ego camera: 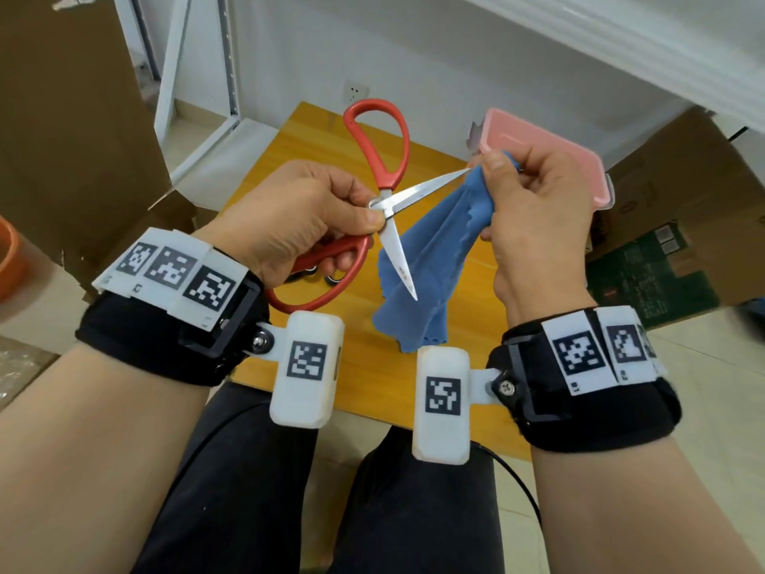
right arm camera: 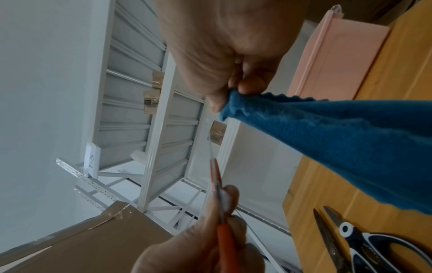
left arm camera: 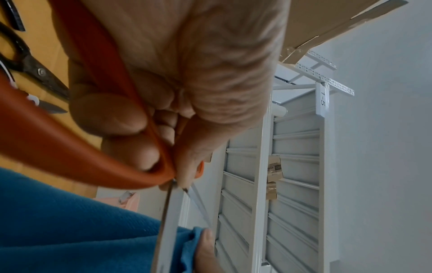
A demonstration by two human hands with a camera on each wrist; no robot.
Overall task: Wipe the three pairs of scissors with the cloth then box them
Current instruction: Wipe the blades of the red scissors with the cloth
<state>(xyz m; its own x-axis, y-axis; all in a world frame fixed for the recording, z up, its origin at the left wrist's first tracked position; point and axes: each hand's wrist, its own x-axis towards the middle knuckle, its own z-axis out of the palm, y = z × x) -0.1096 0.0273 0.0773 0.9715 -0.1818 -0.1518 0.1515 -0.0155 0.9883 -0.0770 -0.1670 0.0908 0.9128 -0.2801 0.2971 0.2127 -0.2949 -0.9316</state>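
My left hand (ego camera: 314,217) grips the red-handled scissors (ego camera: 381,159) near the pivot, above the table, with the blades spread wide. One blade points down toward me, the other points right. My right hand (ego camera: 534,192) pinches the blue cloth (ego camera: 434,263) around the tip of the right-pointing blade, and the rest of the cloth hangs down. In the right wrist view the cloth (right arm camera: 339,140) trails from my fingers. A black pair of scissors (left arm camera: 35,70) and a pair with dark and yellow handles (right arm camera: 364,245) lie on the wooden table. The pink box (ego camera: 579,159) stands at the far right, behind my right hand.
The small wooden table (ego camera: 467,325) sits over my knees. Cardboard boxes (ego camera: 683,209) stand on the floor at right and a cardboard sheet (ego camera: 70,118) at left. A white metal rack (ego camera: 198,89) is behind the table. An orange pot (ego camera: 10,263) is at the left edge.
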